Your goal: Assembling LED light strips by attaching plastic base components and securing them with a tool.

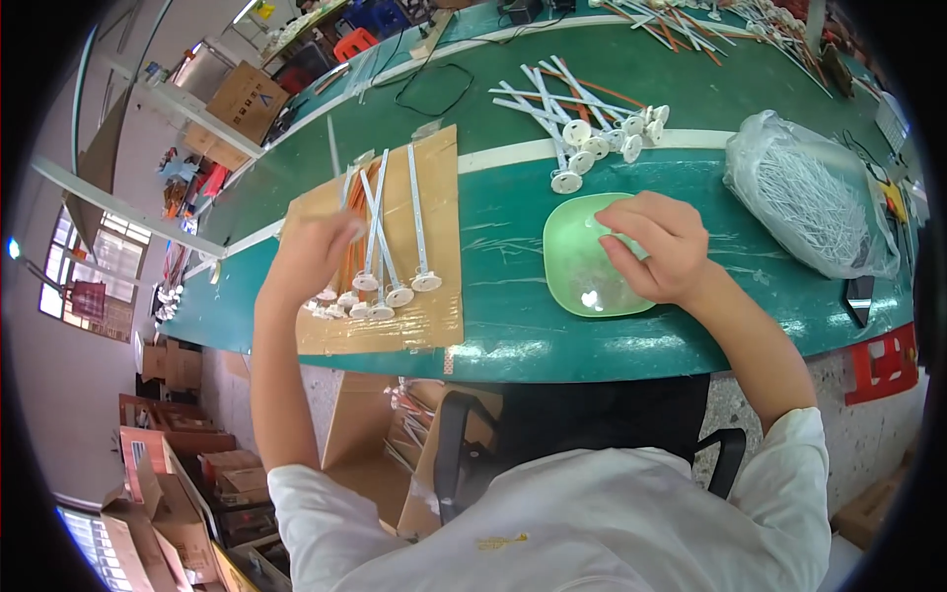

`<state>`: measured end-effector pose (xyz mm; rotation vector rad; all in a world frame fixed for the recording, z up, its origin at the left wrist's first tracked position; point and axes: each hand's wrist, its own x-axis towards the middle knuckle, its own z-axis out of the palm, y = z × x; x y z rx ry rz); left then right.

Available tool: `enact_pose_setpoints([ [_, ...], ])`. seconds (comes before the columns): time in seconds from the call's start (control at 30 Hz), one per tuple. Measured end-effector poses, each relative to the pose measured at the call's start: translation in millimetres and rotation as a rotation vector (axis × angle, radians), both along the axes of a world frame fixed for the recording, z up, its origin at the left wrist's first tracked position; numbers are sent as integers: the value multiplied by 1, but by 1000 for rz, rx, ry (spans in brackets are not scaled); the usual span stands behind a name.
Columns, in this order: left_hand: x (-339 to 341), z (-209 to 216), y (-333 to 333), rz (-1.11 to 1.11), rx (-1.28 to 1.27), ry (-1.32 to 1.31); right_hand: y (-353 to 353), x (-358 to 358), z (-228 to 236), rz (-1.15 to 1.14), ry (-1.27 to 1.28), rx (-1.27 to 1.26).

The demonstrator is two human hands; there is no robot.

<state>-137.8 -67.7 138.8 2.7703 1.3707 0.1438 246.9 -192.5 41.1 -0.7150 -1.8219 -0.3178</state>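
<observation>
My left hand [321, 252] is closed above the left side of a cardboard sheet [434, 197], slightly blurred. A small pale thing shows at its fingertips, too smeared to name. Beside it on the sheet lie several slim white and orange strips with round white discs at their near ends, one strip [417, 207] apart to the right. My right hand [661, 247] is over the right side of a light green bowl [554, 257], fingers curled and thumb close to the forefinger. What these fingertips hold, if anything, is too small to make out. Small shiny things lie in the bowl.
Behind the bowl lies a bunch of disc-ended strips [577, 133]. A clear plastic bag [799, 197] of thin white pieces stands at the right. More strips [681, 30] lie at the far edge of the green table [513, 345]. A red stool [883, 365] is at the right, cardboard boxes [182, 523] lower left.
</observation>
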Motion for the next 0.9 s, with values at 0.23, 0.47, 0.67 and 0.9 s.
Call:
enact_pose_setpoints([
  [0.23,-20,-25,-30,78,109,241,5,1,-1,36,-26,-11],
  [0.47,136,-59,-21,-264,469,-577,13,-2,0,-37,-121,-117],
  [0.67,194,-116,9,-160,140,-1005,19,-3,39,-110,-215,-186],
  [0.9,195,-142,15,-136,74,-928,91,36,45,-270,-171,-475],
])
